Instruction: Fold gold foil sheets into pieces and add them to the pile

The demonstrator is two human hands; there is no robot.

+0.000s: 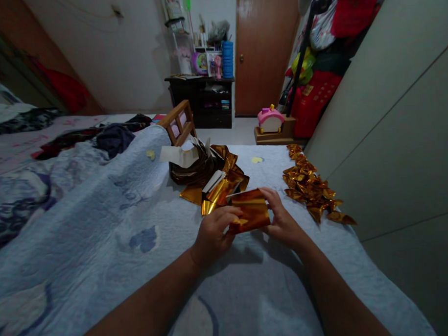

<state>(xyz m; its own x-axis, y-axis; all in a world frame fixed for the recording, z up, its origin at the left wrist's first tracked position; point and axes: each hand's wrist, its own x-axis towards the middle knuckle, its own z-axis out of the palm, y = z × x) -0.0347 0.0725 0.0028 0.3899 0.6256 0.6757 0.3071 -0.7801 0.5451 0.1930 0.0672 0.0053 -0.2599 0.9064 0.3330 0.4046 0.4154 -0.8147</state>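
Observation:
A sheet of gold foil paper (250,209) is held just above the pale blue quilt (112,226), partly folded. My left hand (213,233) pinches its left edge with closed fingers. My right hand (280,219) grips its right edge, fingers curled behind it. Just beyond the hands lies a loose stack of gold sheets (219,187). Off to the right, a row of several folded gold pieces (313,188) runs along the quilt's edge.
A dark woven basket (192,170) with white paper (179,155) stands behind the gold stack. Crumpled clothes (110,135) lie at the left. Grey wardrobe doors (399,132) close off the right side. Past the bed stand a dark shelf unit (203,97), a brown door (264,49) and a pink toy (270,118).

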